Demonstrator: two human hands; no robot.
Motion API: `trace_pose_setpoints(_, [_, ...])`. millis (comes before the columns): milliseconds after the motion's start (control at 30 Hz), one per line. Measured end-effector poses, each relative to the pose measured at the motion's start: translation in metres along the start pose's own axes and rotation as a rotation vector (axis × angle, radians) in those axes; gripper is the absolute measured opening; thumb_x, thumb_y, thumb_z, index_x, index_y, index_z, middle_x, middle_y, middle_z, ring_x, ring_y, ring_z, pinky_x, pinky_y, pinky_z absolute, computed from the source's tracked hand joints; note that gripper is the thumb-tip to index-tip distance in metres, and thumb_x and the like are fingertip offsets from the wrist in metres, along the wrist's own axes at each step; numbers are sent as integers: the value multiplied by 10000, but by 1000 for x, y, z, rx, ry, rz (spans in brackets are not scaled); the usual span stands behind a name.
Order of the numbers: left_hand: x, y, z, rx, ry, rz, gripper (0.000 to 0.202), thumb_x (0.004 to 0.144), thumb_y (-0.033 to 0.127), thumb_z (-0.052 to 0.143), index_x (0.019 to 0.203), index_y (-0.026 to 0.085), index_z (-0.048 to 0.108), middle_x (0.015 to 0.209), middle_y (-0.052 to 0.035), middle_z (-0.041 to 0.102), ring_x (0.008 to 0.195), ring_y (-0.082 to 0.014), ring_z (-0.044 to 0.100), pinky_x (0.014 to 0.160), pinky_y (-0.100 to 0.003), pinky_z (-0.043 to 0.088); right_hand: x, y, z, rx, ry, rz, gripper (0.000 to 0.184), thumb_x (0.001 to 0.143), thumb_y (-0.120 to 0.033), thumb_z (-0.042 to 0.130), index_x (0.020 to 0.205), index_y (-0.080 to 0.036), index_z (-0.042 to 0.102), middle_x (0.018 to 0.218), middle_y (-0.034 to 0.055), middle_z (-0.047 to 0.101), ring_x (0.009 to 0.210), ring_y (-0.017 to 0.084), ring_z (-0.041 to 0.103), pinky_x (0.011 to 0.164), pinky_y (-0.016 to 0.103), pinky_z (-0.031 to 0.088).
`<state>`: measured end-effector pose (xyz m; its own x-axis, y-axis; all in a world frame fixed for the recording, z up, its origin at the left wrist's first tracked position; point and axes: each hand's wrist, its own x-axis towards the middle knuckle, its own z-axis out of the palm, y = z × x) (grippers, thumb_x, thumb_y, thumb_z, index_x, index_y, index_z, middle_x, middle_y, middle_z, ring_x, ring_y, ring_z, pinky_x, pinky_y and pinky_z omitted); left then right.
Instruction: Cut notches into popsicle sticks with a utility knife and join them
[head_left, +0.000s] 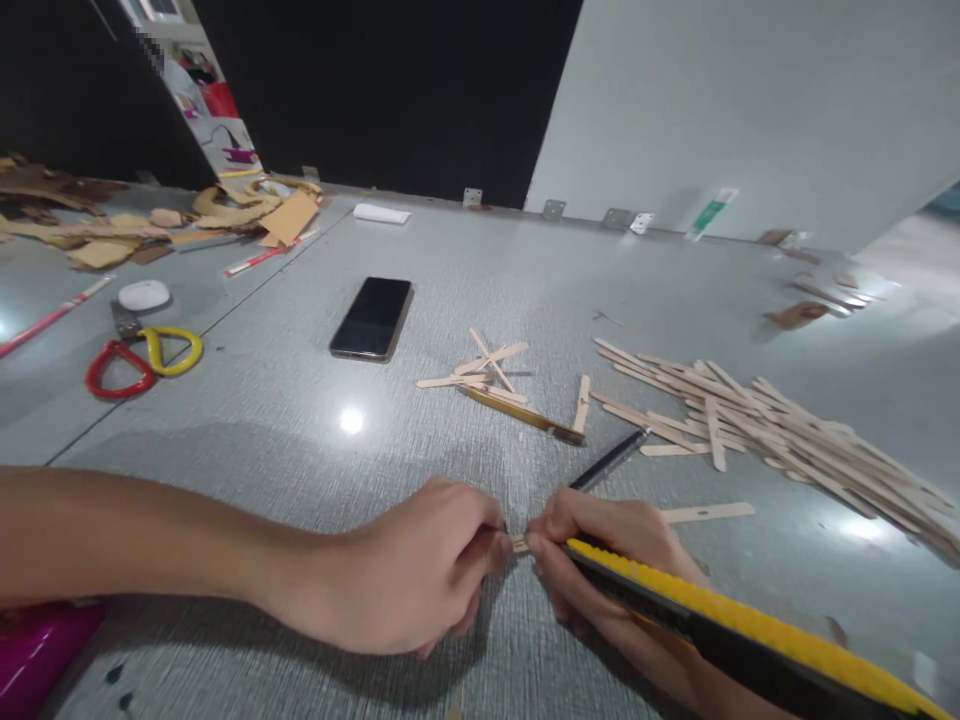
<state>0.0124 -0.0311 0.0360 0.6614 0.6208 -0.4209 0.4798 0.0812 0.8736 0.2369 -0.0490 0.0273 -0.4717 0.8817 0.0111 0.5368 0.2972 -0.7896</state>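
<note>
**Two hands pinch a small wooden stick piece on the grey counter**

At the far left of the counter [300, 420] lies a pile of brown cardboard scraps [150, 220]. Near it sit scissors [142, 358] with one red handle and one yellow handle. A small white oval thing [144, 294] rests just behind the scissors. A bright pink thing [37, 650] peeks in at the bottom left corner.

The left hand [405, 580] comes in from the left, low in the view. Its fingers are curled and pressed down, pinching one end of a tiny wooden stick piece [520, 544]. The piece lies flat on the counter, right between the two hands.

Farther back, a black phone [372, 318] lies flat with a dark screen. To its right is a small heap of cut stick bits [484, 372], with a longer yellow-brown strip [517, 410] beside them.

The right hand [607, 560] is closed around a yellow and black cutter knife [735, 625]. Its fingertips also touch the other end of the stick piece. A dark pencil [609, 460] lies just behind this hand, and a single flat stick [709, 512] lies just to its right.

At the far right, a big heap of long wooden craft sticks [780, 425] spreads over the counter.
</note>
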Motion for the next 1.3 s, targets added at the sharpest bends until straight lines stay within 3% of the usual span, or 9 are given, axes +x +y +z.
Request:
trace_pose_setpoints(100, [-2, 2, -3, 88, -19, 12, 332, 1076, 302, 395, 764, 214, 463, 541, 42, 544, 376, -92, 503, 380, -190, 368, -1, 1, -4, 96, -38, 87, 343, 1080, -377, 551, 763, -250, 521, 548, -61, 580, 475, 112, 554, 515, 245, 432])
trace_pose_setpoints(233, [-5, -1, -4, 567, 173, 257, 374, 1085, 386, 472, 772, 197, 548, 619, -6, 606, 537, -147, 594, 499, -265, 359, -8, 7, -7, 239, -66, 246, 276, 1070, -445, 609, 885, -241, 597, 555, -87, 525, 471, 97, 503, 474, 210, 406])
trace_pose_setpoints(300, [-4, -5, -2, 775, 244, 331, 342, 1078, 444, 531, 876, 182, 618, 649, -12, 642, 533, -172, 603, 490, -292, 321, -10, 11, -7, 263, -54, 223, 243, 1055, -457, 648, 947, -242, 616, 542, -102, 512, 437, 83, 476, 446, 194, 382])
trace_pose_setpoints(433, [-1, -14, 0, 996, 303, 466, 154, 1053, 291, 602, 1016, 148, 646, 792, -32, 739, 607, -213, 701, 505, -315, 373, -9, 13, -4, 240, -43, 105, 143, 999, -364, 738, 1006, -244, 660, 553, -95, 566, 438, 85, 513, 452, 190, 410])
trace_pose_setpoints(600, [4, -17, -7, 977, 280, 533, 178, 1048, 288, 575, 968, 160, 669, 748, -18, 742, 558, -192, 675, 506, -318, 378, -11, 10, -5, 281, -39, 97, 249, 1092, -444, 535, 1153, -243, 668, 710, -20, 671, 531, 130, 609, 509, 240, 499])
trace_pose_setpoints(700, [10, -15, -18, 797, 264, 505, 153, 997, 301, 609, 963, 178, 693, 756, -12, 718, 652, -190, 674, 602, -317, 453, -13, 8, -10, 152, -26, 166, 340, 1107, -485, 493, 1001, -237, 701, 625, -5, 678, 564, 162, 664, 576, 277, 554])
trace_pose_setpoints(800, [19, -14, -33, 717, 258, 569, 309, 917, 412, 725, 1073, 150, 674, 957, -66, 717, 966, -265, 661, 896, -423, 501, -12, 4, -12, 67, 3, 130, 301, 1080, -456, 528, 1009, -225, 708, 655, 11, 703, 529, 163, 673, 539, 273, 547])
trace_pose_setpoints(933, [25, -15, -45, 748, 105, 643, 650, 906, 532, 762, 1463, 258, 568, 1419, -109, 601, 1307, -347, 516, 1123, -551, 359, -9, 2, -11, 103, 16, 32, 181, 1048, -330, 539, 1012, -217, 676, 646, 3, 713, 467, 144, 666, 452, 224, 500])
trace_pose_setpoints(1300, [30, -15, -61, 846, 13, 750, 516, 1002, 488, 631, 1474, 279, 624, 1547, -113, 542, 1405, -354, 478, 1168, -540, 299, -6, -1, -11, -23, 57, -24, 131, 1038, -280, 595, 959, -245, 693, 531, -54, 682, 413, 117, 632, 426, 183, 474])
